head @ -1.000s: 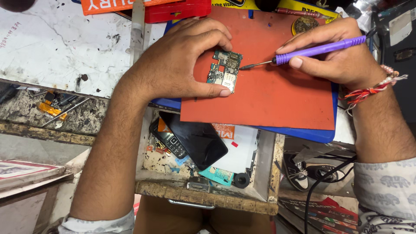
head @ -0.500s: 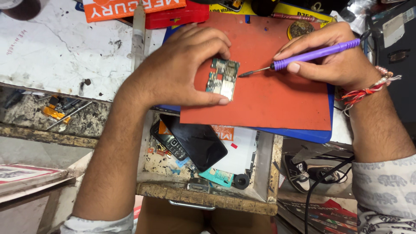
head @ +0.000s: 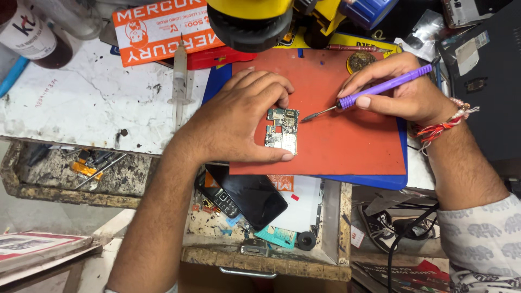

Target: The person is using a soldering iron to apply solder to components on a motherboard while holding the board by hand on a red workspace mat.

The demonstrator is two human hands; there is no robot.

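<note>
Head view shows me a small circuit board (head: 283, 131) lying flat near the middle of the frame on a red work mat (head: 347, 146), with a blue mat's edge (head: 374, 180) showing under it. My left hand (head: 239, 122) cups the board, thumb pressed along its lower edge and fingertips curled over its top edge, pinning it in place. My right hand (head: 401, 95), at centre right, pinches a purple-handled tool (head: 380, 89) like a pen; its thin metal tip (head: 310, 115) sits just beside the board's right edge, and I cannot tell whether it touches. As I judge it, the board is already out of its housing and held ready, while the fine work on it looks only begun; I see no loosened parts on the mat. Lower centre, an open drawer (head: 331, 217) holds a dark phone (head: 255, 198) and a small keypad phone (head: 216, 196). A syringe (head: 179, 73) lies on the white benchtop (head: 92, 103) at upper left.
</note>
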